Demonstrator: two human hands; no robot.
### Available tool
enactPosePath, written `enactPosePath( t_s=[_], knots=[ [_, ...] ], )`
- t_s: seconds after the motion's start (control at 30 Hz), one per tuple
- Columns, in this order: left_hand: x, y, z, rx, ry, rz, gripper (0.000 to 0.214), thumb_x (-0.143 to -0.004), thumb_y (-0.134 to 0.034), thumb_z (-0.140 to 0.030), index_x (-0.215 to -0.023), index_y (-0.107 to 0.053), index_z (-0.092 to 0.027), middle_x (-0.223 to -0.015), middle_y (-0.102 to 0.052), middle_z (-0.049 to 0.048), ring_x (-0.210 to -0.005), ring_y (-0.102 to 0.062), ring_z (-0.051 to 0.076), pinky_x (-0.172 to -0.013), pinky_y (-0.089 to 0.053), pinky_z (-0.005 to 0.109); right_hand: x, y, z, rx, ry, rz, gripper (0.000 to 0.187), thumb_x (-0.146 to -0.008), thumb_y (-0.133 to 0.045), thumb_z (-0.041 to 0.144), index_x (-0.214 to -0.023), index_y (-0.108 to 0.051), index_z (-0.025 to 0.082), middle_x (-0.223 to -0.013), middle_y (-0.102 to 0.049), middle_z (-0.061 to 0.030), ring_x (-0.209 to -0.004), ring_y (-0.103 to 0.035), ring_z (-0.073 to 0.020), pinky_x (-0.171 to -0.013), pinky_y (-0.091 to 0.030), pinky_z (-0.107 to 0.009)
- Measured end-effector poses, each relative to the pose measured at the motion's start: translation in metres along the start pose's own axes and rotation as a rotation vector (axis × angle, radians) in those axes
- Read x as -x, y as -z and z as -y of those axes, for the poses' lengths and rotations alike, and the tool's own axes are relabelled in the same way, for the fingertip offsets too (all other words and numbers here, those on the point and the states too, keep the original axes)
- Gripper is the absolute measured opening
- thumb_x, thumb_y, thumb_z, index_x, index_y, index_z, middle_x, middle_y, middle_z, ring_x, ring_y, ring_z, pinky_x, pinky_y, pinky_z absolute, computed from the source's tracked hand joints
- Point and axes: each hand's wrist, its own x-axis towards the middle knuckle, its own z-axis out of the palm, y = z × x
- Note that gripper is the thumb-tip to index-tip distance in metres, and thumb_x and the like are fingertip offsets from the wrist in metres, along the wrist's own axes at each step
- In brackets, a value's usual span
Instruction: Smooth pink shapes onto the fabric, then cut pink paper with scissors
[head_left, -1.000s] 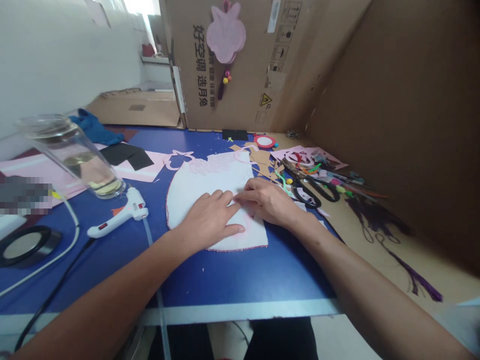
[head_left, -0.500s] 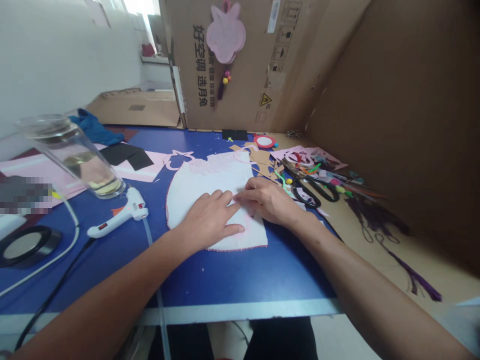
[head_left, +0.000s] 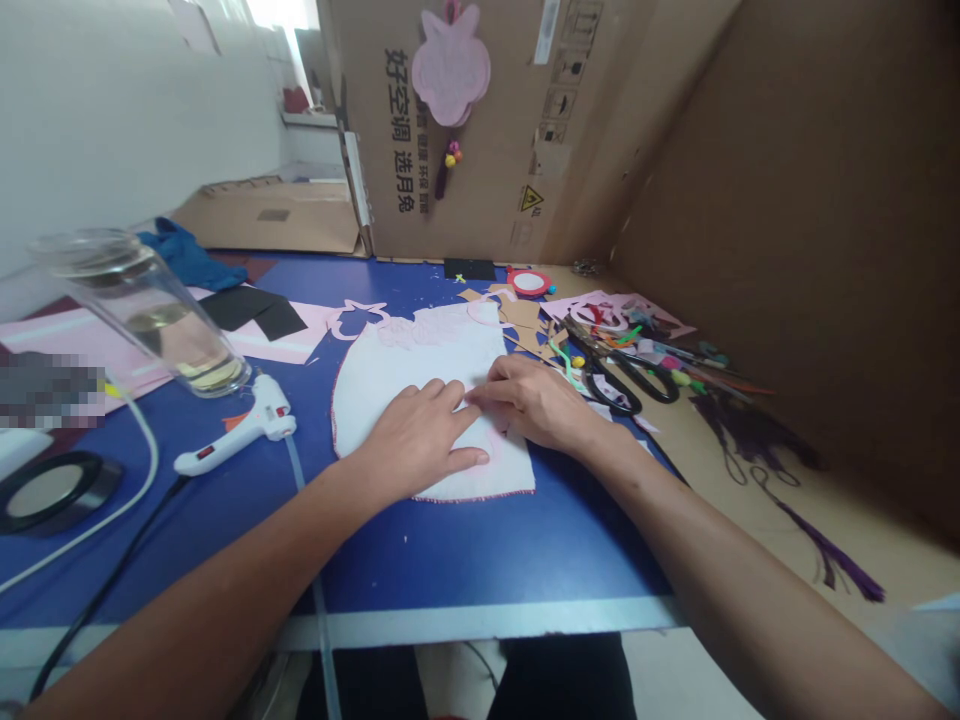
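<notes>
Hands, the left hand (head_left: 420, 435) and the right hand (head_left: 532, 400), meet on a white cloth (head_left: 367, 400), which lies flat on the smooth blue table (head_left: 480, 570) directly before the person. The left hand is spread palm down, fingers slightly bent, thumb held apart; the right hand is curled, its fingertips bunched against those of the left. Whether anything is pinched between them cannot be told. The white cloth is matt and roughly fan-shaped: its bowed side, edged in red, faces left, while its straight right side runs away from the person. Width and depth look nearly equal, so no clear long axis can be assigned. A pale pink, wrinkled layer (head_left: 420, 325) lies along its far edge. Left of the white cloth is a white glue gun (head_left: 264, 415), nozzle directed away, with a translucent glue stick (head_left: 322, 640) extending from its rear; farther left are a clear glass bottle (head_left: 161, 310) of yellowish liquid and a black tape roll (head_left: 101, 490). Right of the white cloth are black-handled scissors (head_left: 591, 344) and, farther out, a threadlike purple tassel (head_left: 844, 568). Beyond it rises a cardboard panel (head_left: 480, 200), bearing a flat, scalloped pink ornament (head_left: 450, 70).
</notes>
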Motion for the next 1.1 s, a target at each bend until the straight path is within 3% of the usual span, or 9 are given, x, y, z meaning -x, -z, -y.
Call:
enactPosePath(
  t_s=[1.1],
  knots=[
    [0.0033,-0.0071,-0.0008,0.043,0.019,-0.053,0.053,-0.104,-0.074,-0.063,-0.135,-0.077,-0.019,-0.129,-0.073,0.0141,-0.117,-0.069,0.035,-0.091,-0.055,0.048,0.0000,-0.0046,0.0000,0.017,0.035,-0.041,0.027,-0.103,-0.072,0.011,-0.121,-0.089,0.024,-0.096,-0.072,-0.0079,-0.087,-0.066,-0.0223,-0.077,-0.048,-0.035]
  ],
)
